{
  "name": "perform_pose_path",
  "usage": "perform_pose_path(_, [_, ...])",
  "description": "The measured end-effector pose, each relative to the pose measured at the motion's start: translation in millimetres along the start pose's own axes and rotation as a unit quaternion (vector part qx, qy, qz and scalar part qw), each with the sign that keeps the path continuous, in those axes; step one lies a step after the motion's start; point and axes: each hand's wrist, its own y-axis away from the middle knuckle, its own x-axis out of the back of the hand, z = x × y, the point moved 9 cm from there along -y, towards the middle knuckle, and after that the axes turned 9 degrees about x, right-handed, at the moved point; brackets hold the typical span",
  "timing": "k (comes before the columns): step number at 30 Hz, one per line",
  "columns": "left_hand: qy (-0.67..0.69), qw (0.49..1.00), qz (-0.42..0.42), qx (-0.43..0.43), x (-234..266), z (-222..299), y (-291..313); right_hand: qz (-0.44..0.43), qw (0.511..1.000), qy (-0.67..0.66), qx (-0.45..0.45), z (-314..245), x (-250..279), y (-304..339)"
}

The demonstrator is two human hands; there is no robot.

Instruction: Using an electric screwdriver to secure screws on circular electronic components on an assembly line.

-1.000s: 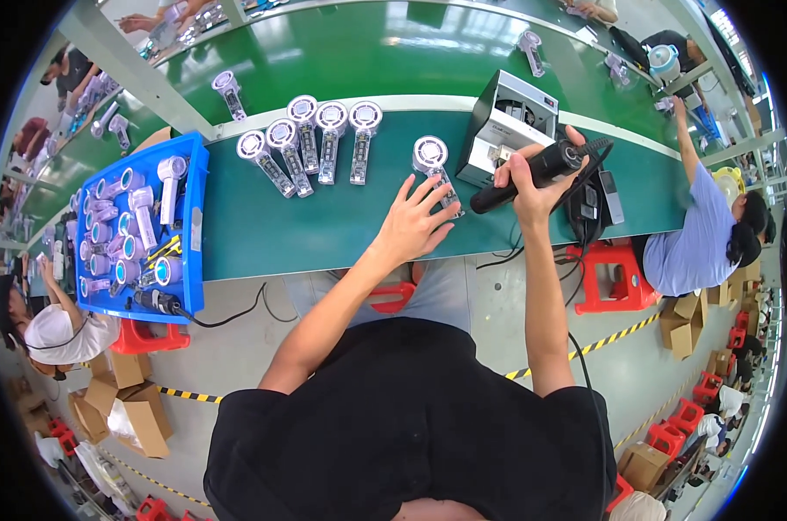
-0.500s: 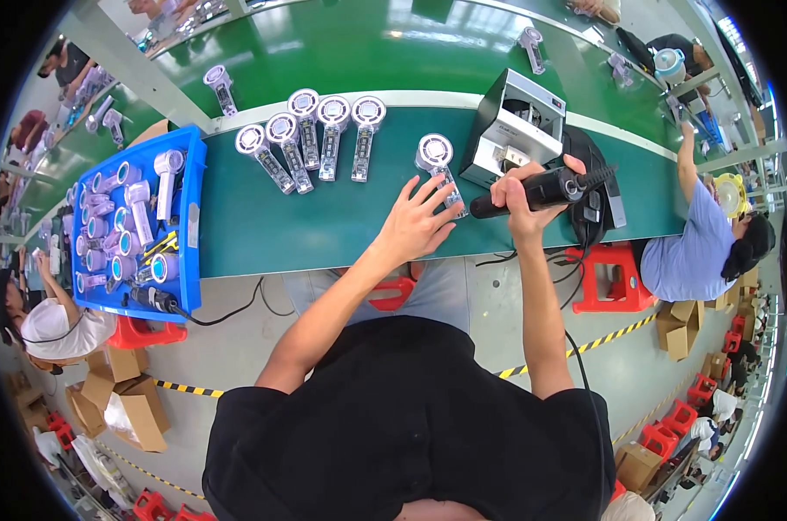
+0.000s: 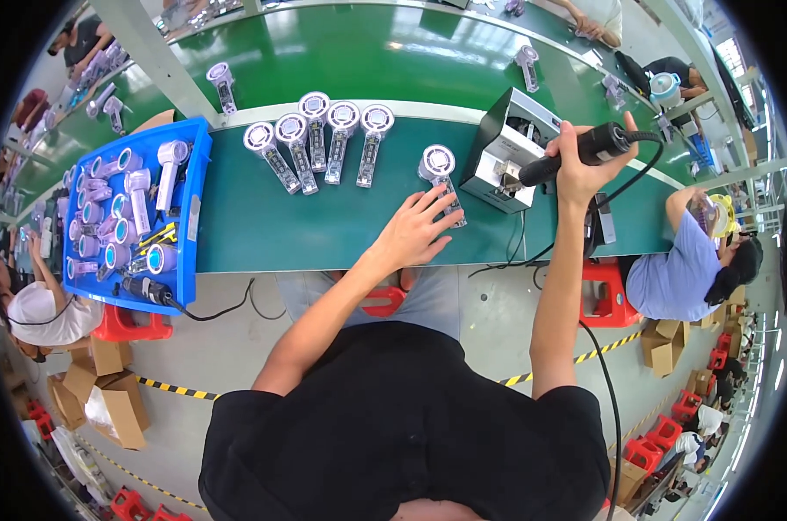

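My left hand (image 3: 418, 229) lies with fingers spread over the clear handle of a handheld fan (image 3: 437, 162) on the green work mat. The fan's round lilac head points away from me. My right hand (image 3: 581, 172) is wrapped round a black corded electric screwdriver (image 3: 595, 146). Its tip points down and left at the front opening of a grey and black box, which looks like a screw feeder (image 3: 499, 165). Whether the tip touches a screw there cannot be made out. Left of these, several similar fans (image 3: 342, 130) lie in a row, handles toward me.
A blue bin (image 3: 195, 217) at the left holds many lilac fans, yellow-handled tools and another corded screwdriver (image 3: 147, 291). Beyond a pale rail runs a green conveyor belt (image 3: 341, 52) with scattered fans. A co-worker in blue (image 3: 676, 265) sits at the right, near a red stool (image 3: 608, 295).
My right hand has raised the screwdriver up and right, swinging its tip from beside the fan to the feeder's opening. My left hand stays on the fan handle. The view has shifted slightly.
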Motion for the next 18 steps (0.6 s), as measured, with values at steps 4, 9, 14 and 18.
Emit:
perform_pose_path(4, [0.003,1.000,-0.003,-0.002,-0.3,0.4,-2.3,-0.003,1.000,-0.014,-0.017,12.8,-2.0,-0.3])
perform_pose_path(9, [0.008,1.000,0.000,-0.001,-0.8,0.4,-1.2,-0.012,0.999,-0.035,-0.039,24.2,-7.3,1.9])
perform_pose_path(14, [0.006,1.000,0.004,0.002,-0.7,-0.1,-1.8,-0.004,0.991,-0.085,-0.103,21.2,-6.5,14.8])
perform_pose_path(18, [0.010,1.000,0.013,-0.005,1.3,1.4,-2.7,-0.014,0.981,-0.156,-0.115,0.4,-18.8,56.6])
